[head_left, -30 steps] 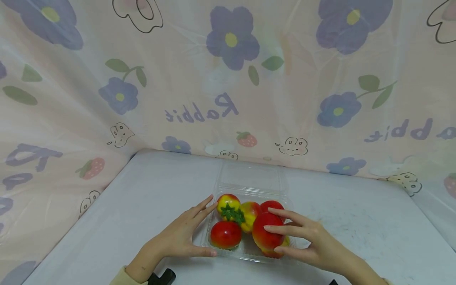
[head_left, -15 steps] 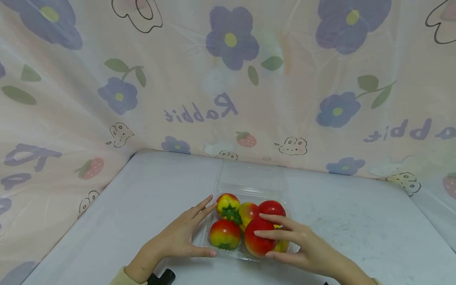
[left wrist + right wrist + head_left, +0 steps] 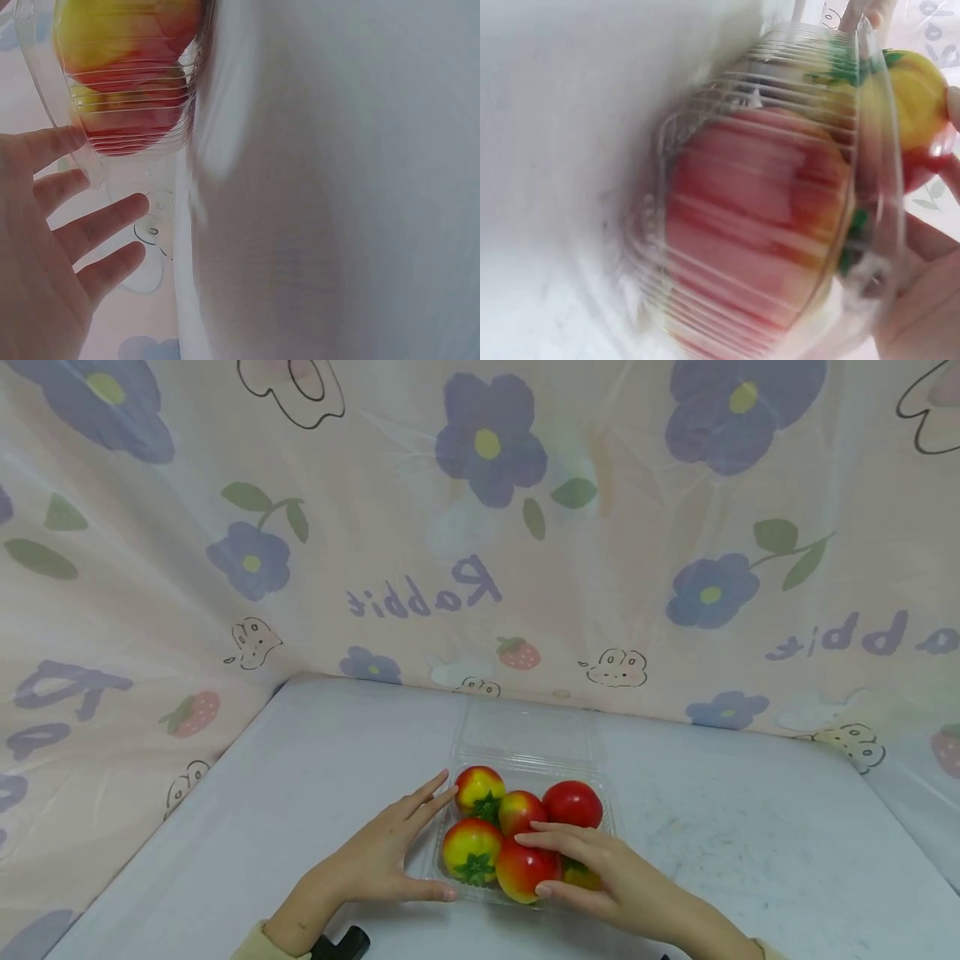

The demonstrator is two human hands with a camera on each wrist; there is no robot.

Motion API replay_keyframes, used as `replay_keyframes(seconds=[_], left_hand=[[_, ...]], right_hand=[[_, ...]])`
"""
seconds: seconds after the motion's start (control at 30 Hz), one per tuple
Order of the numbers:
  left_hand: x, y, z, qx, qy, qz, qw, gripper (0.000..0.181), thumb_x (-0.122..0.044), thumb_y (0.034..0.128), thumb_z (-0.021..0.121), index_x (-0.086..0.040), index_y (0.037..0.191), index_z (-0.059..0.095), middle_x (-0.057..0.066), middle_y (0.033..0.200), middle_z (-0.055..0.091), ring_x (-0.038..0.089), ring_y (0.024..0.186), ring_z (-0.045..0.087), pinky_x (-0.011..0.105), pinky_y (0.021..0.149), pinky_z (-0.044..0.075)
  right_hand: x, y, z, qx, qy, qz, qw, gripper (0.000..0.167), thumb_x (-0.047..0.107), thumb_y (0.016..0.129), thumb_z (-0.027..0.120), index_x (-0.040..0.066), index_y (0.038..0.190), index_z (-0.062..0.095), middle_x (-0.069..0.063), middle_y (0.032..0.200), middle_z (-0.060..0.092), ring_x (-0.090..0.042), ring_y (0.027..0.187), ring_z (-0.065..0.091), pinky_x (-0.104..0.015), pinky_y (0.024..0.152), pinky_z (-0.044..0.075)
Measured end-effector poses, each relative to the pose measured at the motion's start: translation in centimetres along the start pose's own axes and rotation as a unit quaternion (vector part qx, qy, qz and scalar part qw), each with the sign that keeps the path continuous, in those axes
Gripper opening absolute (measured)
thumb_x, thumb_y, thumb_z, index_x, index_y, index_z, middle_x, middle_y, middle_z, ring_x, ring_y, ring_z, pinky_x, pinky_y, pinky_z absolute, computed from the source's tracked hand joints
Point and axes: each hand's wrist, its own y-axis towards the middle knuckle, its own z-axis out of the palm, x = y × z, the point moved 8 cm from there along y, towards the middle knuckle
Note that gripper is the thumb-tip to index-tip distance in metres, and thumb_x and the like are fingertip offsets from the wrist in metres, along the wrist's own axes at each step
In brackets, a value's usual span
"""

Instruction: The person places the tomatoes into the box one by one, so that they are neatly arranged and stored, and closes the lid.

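A clear plastic clamshell box (image 3: pixel 491 897) holds several glossy red-and-yellow tomato-like fruits, some with green star-shaped leaves. My right hand (image 3: pixel 622 881) grips one such fruit (image 3: pixel 525 870) at the box's front middle, raised above the rim in the right wrist view. It stands against the front-left fruit (image 3: pixel 468 847), whose leaves face forward. Behind lie a back-left fruit (image 3: pixel 474 789), a middle one (image 3: pixel 519 810) and a redder one (image 3: pixel 572 803). My right fingers partly hide a front-right fruit (image 3: pixel 581 875). My left hand (image 3: pixel 378 852) spreads along the left side, fingertips at the rim.
The box's transparent lid (image 3: pixel 528 735) lies folded back on the white table (image 3: pixel 720 810). A patterned curtain (image 3: pixel 525 568) rises behind the table and along its left side. A black object (image 3: pixel 348 942) shows beneath my left wrist.
My right hand has moved left with its fruit, uncovering more of the box's right side. The front-left fruit has turned, bringing its green leaves into view. My left hand stays in place.
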Motion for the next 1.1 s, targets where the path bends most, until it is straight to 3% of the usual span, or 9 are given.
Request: replay_keyframes(seconds=[0.23, 0.4, 0.67, 0.8, 0.9, 1.1], left_hand=[[0.0, 0.0, 0.0, 0.000, 0.003, 0.000, 1.0000, 0.103, -0.072, 0.0692, 0.067, -0.028, 0.153, 0.026, -0.005, 0.162, 0.012, 0.030, 0.137, 0.039, 0.060, 0.103, 0.039], [0.0, 0.0, 0.0, 0.001, 0.002, -0.004, 1.0000, 0.104, -0.073, 0.0687, 0.067, -0.028, 0.153, 0.025, -0.006, 0.162, 0.011, 0.030, 0.137, 0.038, 0.060, 0.104, 0.039], [0.1, 0.0, 0.0, -0.003, 0.004, 0.000, 1.0000, 0.104, -0.072, 0.0691, 0.067, -0.026, 0.153, 0.026, -0.004, 0.162, 0.012, 0.031, 0.138, 0.037, 0.060, 0.104, 0.038], [0.1, 0.0, 0.1, -0.005, 0.003, 0.004, 1.0000, 0.104, -0.072, 0.0694, 0.067, -0.026, 0.153, 0.026, -0.003, 0.162, 0.013, 0.031, 0.138, 0.037, 0.060, 0.103, 0.038], [0.1, 0.1, 0.1, -0.004, 0.003, 0.000, 1.0000, 0.104, -0.072, 0.0690, 0.067, -0.027, 0.153, 0.026, -0.004, 0.162, 0.013, 0.032, 0.138, 0.037, 0.061, 0.103, 0.039], [0.2, 0.1, 0.2, 0.003, 0.001, -0.012, 0.9999, 0.104, -0.072, 0.0684, 0.068, -0.029, 0.153, 0.025, -0.006, 0.162, 0.011, 0.031, 0.139, 0.036, 0.061, 0.103, 0.039]], right_hand=[[0.1, -0.1, -0.1, -0.003, -0.021, 0.015, 0.9996, 0.042, 0.051, 0.091, 0.056, 0.040, 0.131, 0.052, 0.013, 0.130, 0.058, -0.018, 0.114, 0.059, -0.038, 0.086, 0.056], [-0.2, -0.3, -0.1, -0.003, -0.009, 0.026, 0.9996, 0.042, 0.051, 0.090, 0.057, 0.039, 0.130, 0.051, 0.015, 0.127, 0.058, -0.015, 0.114, 0.059, -0.033, 0.089, 0.055], [-0.1, -0.6, 0.3, -0.003, 0.013, 0.017, 0.9998, 0.047, 0.047, 0.090, 0.061, 0.038, 0.133, 0.047, 0.014, 0.134, 0.053, -0.016, 0.119, 0.054, -0.036, 0.089, 0.055], [0.1, -0.5, 0.6, -0.002, -0.010, 0.020, 0.9998, 0.051, 0.052, 0.088, 0.061, 0.041, 0.136, 0.046, 0.010, 0.137, 0.050, -0.020, 0.118, 0.055, -0.036, 0.084, 0.057], [0.4, -0.2, 0.5, -0.019, -0.041, 0.018, 0.9988, 0.050, 0.055, 0.087, 0.060, 0.043, 0.134, 0.049, 0.007, 0.132, 0.052, -0.022, 0.112, 0.058, -0.033, 0.079, 0.058], [1.1, 0.3, 0.3, -0.035, -0.108, 0.051, 0.9922, 0.048, 0.063, 0.084, 0.058, 0.046, 0.129, 0.055, 0.007, 0.117, 0.056, -0.015, 0.100, 0.058, -0.028, 0.072, 0.059]])
